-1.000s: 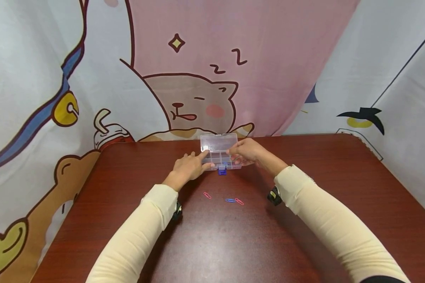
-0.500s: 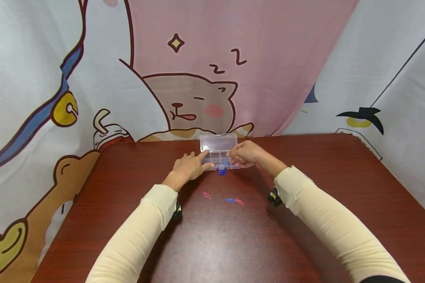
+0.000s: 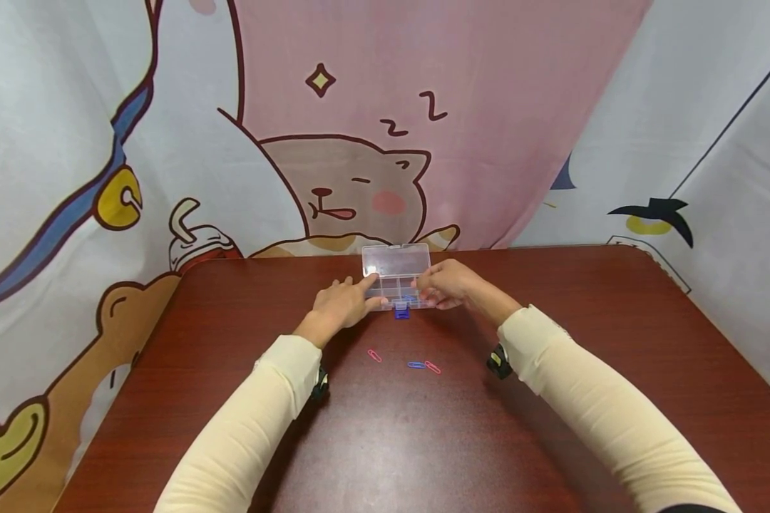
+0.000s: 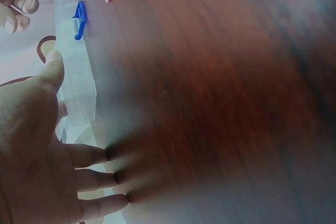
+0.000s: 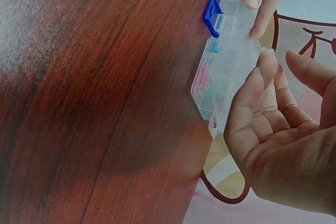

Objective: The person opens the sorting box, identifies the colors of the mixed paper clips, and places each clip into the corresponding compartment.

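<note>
A clear plastic compartment box [image 3: 390, 291] with a blue latch [image 3: 401, 313] stands at the table's far side, lid raised. My left hand [image 3: 340, 305] rests at its left end, thumb and index finger touching the box. The other three fingers reach straight to the table in the left wrist view. My right hand [image 3: 448, 282] is over the right-hand compartments, its fingers loosely bent. In the right wrist view its thumb stands apart from the fingers, with nothing visible between them. Pink paper clips [image 5: 201, 80] and blue paper clips [image 5: 214, 46] lie inside the box.
On the brown table [image 3: 385, 427], a pink paper clip [image 3: 375, 355] lies in front of the box. A blue paper clip [image 3: 416, 365] and another pink paper clip [image 3: 433, 367] lie side by side to its right. A printed curtain [image 3: 488, 107] hangs behind the table.
My right hand has lowered slightly at the box's right end. The left hand keeps its place, and the loose paper clips have not moved.
</note>
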Demonstrator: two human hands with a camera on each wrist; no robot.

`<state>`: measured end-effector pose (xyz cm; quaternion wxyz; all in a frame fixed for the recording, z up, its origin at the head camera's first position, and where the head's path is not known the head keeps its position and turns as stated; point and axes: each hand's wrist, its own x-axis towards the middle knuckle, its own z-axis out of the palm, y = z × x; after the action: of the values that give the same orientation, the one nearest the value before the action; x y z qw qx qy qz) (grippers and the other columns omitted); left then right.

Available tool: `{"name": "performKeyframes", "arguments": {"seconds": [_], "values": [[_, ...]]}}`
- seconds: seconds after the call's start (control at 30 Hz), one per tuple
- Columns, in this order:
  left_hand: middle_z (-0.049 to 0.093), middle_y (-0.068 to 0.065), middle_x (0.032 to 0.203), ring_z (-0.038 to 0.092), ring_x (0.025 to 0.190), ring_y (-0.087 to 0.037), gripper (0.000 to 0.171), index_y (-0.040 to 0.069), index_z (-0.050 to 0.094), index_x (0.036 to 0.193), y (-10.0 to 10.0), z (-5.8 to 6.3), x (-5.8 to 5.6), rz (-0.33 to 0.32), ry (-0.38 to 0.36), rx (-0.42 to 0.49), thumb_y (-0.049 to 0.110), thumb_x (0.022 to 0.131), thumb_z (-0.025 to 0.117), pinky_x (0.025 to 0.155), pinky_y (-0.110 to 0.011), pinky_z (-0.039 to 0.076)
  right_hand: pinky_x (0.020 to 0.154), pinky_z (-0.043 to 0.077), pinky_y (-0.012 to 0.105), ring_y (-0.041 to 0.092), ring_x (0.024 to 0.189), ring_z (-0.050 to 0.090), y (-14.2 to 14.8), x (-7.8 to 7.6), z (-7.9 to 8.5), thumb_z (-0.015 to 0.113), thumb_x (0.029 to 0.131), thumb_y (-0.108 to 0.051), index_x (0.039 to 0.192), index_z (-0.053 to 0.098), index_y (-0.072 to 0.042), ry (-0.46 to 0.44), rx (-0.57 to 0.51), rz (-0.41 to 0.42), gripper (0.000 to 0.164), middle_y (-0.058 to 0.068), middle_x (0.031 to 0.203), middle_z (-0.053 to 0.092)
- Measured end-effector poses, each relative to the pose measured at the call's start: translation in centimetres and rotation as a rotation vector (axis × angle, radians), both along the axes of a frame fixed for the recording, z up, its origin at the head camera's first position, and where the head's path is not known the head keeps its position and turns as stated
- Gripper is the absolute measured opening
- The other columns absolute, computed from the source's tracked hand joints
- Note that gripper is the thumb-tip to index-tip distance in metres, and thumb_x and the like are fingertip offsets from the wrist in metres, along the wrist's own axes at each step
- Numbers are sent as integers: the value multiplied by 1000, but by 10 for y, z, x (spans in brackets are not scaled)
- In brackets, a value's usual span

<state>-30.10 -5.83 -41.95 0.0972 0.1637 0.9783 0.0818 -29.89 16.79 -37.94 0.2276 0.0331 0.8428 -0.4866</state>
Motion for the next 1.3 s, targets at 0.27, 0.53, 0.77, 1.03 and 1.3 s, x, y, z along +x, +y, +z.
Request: {"name": "performKeyframes", "arguments": {"seconds": [0.27, 0.53, 0.77, 1.03, 1.3], "values": [[40, -20, 150, 39, 136, -44, 67, 35, 26, 154, 0, -2, 0, -7, 14, 3, 65, 95, 39, 102, -61, 38, 57, 52, 26, 9, 57, 60, 2, 4, -6, 65, 91, -21, 112, 65, 3, -11, -24, 25, 32, 5, 77, 68], [40, -20, 150, 39, 136, -45, 67, 35, 26, 154, -1, -2, 2, -6, 15, -1, 65, 96, 38, 103, -61, 38, 55, 52, 25, 9, 57, 60, -1, 14, -13, 65, 91, -19, 111, 68, 0, -19, 8, 78, 28, 5, 77, 69], [41, -20, 150, 40, 136, -44, 67, 35, 27, 154, -1, -2, 1, 0, 16, 5, 65, 95, 39, 102, -60, 39, 54, 51, 26, 12, 59, 60, -7, 25, -19, 69, 88, -23, 103, 72, -4, -15, 51, 143, 24, 5, 75, 69], [40, -21, 150, 38, 136, -45, 67, 34, 28, 154, -1, -2, 2, 6, 13, 15, 65, 96, 40, 103, -61, 37, 54, 50, 27, 14, 60, 61, -10, 39, -29, 70, 88, -22, 94, 72, -8, -22, 100, 211, 16, 5, 73, 67], [39, -20, 151, 38, 137, -44, 68, 35, 25, 154, -1, 0, 1, -8, 25, -7, 66, 95, 37, 104, -60, 38, 51, 47, 26, 14, 57, 59, -10, 48, -34, 72, 85, -19, 83, 72, -9, 15, 144, 264, 10, 4, 69, 65]]}}
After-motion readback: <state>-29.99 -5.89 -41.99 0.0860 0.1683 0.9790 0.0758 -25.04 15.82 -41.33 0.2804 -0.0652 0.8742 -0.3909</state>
